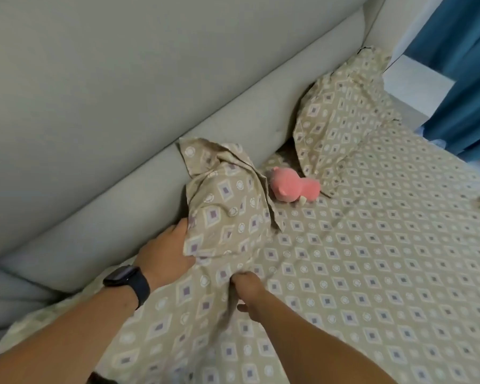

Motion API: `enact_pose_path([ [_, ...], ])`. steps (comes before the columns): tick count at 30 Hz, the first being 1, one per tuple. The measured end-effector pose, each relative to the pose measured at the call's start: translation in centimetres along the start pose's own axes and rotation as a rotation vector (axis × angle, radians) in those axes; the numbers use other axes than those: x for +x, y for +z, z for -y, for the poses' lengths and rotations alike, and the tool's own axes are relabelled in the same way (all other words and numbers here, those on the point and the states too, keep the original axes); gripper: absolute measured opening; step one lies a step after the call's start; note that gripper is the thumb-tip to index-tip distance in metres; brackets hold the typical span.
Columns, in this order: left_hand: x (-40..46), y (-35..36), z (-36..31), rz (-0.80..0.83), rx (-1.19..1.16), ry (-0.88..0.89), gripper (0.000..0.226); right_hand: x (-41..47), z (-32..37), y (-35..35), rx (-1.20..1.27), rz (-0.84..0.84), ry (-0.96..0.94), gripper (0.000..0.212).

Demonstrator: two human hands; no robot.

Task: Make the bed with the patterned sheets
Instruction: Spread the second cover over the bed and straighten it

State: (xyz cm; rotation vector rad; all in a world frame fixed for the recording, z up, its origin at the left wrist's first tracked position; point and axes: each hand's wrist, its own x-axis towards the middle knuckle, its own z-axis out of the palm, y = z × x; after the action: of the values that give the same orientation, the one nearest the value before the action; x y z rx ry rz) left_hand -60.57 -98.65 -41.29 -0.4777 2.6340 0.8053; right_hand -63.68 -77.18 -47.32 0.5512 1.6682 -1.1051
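Pillowcase gripped by left hand; right hand grips sheet.

Single head view looks down, close over the bed, apparently tilted toward the headboard.

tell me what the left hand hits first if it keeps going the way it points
The left hand already touches the near pillow. Pushed straight on, up and right in the picture, it would probably drive into that pillow, then the headboard behind it. Depth is hard to judge.
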Motion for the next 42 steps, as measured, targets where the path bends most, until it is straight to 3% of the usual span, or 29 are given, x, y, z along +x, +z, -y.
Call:
enact_pose_path([
  [1,1.3,0.7,0.9,-0.01,0.063,-0.008,0.071,1.1,0.8,0.3,0.007,0.007,-0.003,0.021],
  [3,2.9,2.1,1.9,0.0,0.23,-0.039,0.075,1.6,2.1,0.7,0.03,0.022,-0.035,0.05],
  [5,3.6,3.5,2.9,-0.01,0.334,-0.079,0.08,1.6,2.4,0.9,-0.012,0.034,-0.056,0.062],
  [12,0.9,4.4,-0.6,-0.186,0.514,-0.126,0.103,-3.9,0.8,-3.5,-0.268,-0.031,-0.179,0.048],
  [15,-1.3,2.6,-5.3,-0.134,0.54,-0.084,0.085,-8.5,-0.1,-6.0,-0.317,-0.069,-0.248,0.043],
  [19,-7.4,2.2,-16.6,0.12,0.46,0.073,0.045,-18.5,-3.0,-10.9,-0.363,-0.148,-0.386,0.039],
  [24,-19.9,7.0,-31.6,0.177,0.219,0.303,0.035,-31.8,-11.3,-20.2,-0.346,-0.319,-0.588,0.033],
  [29,-29.9,13.5,-38.8,0.263,0.071,0.295,0.031,-39.4,-20.2,-27.6,-0.354,-0.468,-0.655,0.03],
  [36,-36.4,16.2,-42.5,0.271,0.188,0.264,0.031,-43.9,-26.4,-32.4,-0.568,-0.45,-0.667,0.034],
  [42,-34.6,11.5,-37.0,0.197,0.302,0.131,0.035,-41.9,-23.3,-28.7,-0.734,-0.359,-0.68,0.036],
])
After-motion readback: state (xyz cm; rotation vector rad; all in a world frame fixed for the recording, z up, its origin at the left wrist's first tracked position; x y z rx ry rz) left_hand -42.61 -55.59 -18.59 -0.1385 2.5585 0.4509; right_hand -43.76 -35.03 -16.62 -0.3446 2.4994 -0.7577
